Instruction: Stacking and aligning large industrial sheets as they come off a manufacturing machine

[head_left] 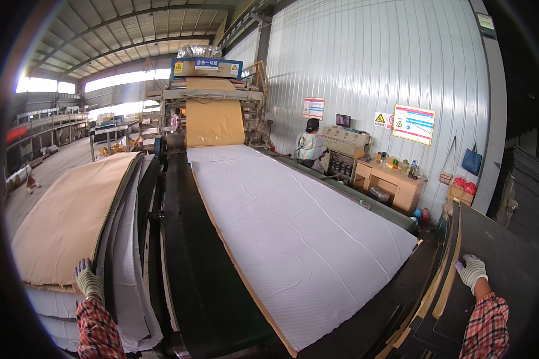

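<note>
My left hand (pixel 88 280), in a striped knit glove with purple fingertips, rests with fingers stretched out at the near right edge of a brown paper-faced sheet (pixel 78 209). That sheet tops a stack at the left, where several white and grey sheets (pixel 128 269) droop over the side. On the right, my right hand (pixel 473 270), gloved alike, lies with fingers extended on a dark grey board (pixel 512 257) of another stack. Between both hands, a long white quilted-looking sheet (pixel 293 233) with creases and a brown edge lies on a dark conveyor belt (pixel 203 275). Neither hand touches it.
A coating machine (pixel 205 70) stands ahead, with brown web (pixel 215 122) hanging onto the belt. A person (pixel 309 143) sits at a control console (pixel 344 140) on the right, near a wooden desk (pixel 386 182). Stack edges (pixel 443 287) jut beside the belt.
</note>
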A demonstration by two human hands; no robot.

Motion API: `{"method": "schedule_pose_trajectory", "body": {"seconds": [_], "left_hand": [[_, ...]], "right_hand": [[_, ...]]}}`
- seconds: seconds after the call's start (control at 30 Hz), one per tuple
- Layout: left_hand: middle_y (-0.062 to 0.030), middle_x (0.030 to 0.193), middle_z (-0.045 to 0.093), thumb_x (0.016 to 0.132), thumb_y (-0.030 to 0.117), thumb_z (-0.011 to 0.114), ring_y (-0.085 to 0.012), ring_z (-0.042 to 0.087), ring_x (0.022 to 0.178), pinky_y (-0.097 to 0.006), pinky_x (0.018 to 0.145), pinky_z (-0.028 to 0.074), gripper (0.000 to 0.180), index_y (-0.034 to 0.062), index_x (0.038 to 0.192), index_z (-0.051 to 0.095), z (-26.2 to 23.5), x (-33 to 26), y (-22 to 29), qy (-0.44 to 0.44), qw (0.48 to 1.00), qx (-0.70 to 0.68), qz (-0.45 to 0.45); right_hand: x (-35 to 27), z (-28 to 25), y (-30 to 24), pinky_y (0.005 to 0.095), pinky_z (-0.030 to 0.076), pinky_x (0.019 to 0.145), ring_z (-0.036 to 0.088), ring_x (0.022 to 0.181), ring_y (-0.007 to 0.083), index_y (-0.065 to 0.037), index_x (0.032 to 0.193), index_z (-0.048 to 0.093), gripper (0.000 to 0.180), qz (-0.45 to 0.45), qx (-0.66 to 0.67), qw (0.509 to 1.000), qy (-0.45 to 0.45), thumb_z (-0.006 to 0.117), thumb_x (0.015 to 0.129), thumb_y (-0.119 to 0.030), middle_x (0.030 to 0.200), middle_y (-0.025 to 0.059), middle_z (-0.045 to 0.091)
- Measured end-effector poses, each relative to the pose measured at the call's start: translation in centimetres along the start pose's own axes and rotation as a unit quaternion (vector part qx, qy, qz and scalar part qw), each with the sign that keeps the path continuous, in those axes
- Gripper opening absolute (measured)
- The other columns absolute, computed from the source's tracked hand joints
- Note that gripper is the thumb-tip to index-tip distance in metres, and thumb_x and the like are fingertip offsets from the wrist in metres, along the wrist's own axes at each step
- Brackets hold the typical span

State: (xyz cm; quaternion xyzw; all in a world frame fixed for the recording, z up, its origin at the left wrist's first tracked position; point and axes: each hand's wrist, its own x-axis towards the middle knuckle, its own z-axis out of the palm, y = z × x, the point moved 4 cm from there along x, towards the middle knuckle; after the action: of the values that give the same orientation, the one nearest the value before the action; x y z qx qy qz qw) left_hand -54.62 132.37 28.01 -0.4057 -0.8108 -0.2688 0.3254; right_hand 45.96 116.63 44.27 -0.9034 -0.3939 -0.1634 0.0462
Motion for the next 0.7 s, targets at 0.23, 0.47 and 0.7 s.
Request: {"method": "schedule_pose_trajectory", "body": {"seconds": [0.23, 0.47, 0.7], "left_hand": [[-0.0167, 0.119, 0.052, 0.072, 0.028, 0.063, -0.0307, 0.046, 0.113, -0.042, 0.1, 0.031, 0.05, 0.0011, 0.113, 0.054, 0.07, 0.0, 0.03, -0.005, 1.0, 0.004, -0.002], [-0.0168, 0.119, 0.052, 0.072, 0.028, 0.063, -0.0307, 0.046, 0.114, -0.042, 0.101, 0.031, 0.05, 0.001, 0.113, 0.053, -0.2, 0.07, 0.04, -0.014, 1.0, 0.001, -0.006], [-0.0169, 0.119, 0.052, 0.072, 0.028, 0.063, -0.0307, 0.046, 0.113, -0.042, 0.101, 0.031, 0.05, 0.0009, 0.113, 0.053, -0.4, -0.08, 0.31, -0.012, 1.0, 0.001, -0.001]], "right_hand": [[0.06, 0.01, 0.03, 0.0379, 0.033, 0.1, 0.044, 0.119, 0.0324, 0.0, 0.119, 0.051, 0.055, 0.013, -0.002, 0.999, -0.035, 0.044, 0.086, -0.044, 0.125, 0.0212, 0.048], [-0.04, -0.08, -0.03, 0.0391, 0.033, 0.099, 0.044, 0.118, 0.0322, -0.001, 0.12, 0.05, 0.056, 0.013, -0.007, 0.999, -0.038, 0.044, 0.086, -0.045, 0.125, 0.0212, 0.048], [-0.3, -0.51, -0.36, 0.0391, 0.033, 0.099, 0.044, 0.118, 0.0322, -0.001, 0.12, 0.05, 0.056, 0.015, -0.005, 0.999, -0.038, 0.045, 0.086, -0.044, 0.125, 0.0212, 0.048]]}}
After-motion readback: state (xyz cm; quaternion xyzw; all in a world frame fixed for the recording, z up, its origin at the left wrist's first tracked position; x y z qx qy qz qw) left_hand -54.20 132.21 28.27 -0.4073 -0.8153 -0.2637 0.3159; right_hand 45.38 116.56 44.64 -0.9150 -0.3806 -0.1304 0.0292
